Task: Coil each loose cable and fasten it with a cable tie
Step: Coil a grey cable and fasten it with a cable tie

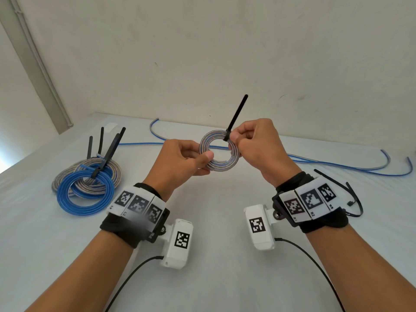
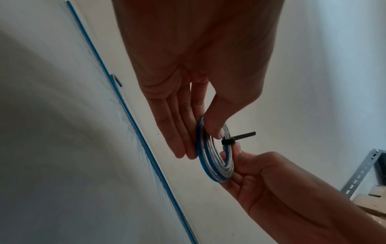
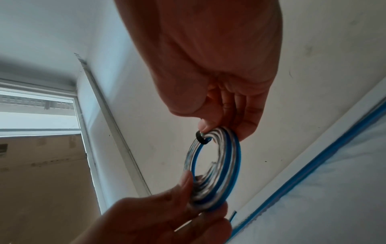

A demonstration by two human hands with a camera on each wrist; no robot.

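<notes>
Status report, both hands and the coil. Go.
Left hand pinches the cable coil, right hand pinches it at the black cable tie. Tie looped round coil, tail sticking up. Nothing in the way; loose cable lies behind.

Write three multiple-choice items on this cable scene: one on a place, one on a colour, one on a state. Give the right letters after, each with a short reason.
1. Where does the pile of finished coils lie on the table?
A. To the left of the hands
B. Under the right wrist
C. Against the far wall

2. What colour is the cable tie on the held coil?
A. White
B. Black
C. Red

3. How is the held coil kept up?
A. It lies flat on the table
B. It hangs from the tie alone
C. Both hands hold it above the table

Answers:
1. A: the head view shows the pile left of the left hand.
2. B: the strap sticking up from the coil is black.
3. C: the left hand pinches one side while the right hand grips it at the tie.
</notes>
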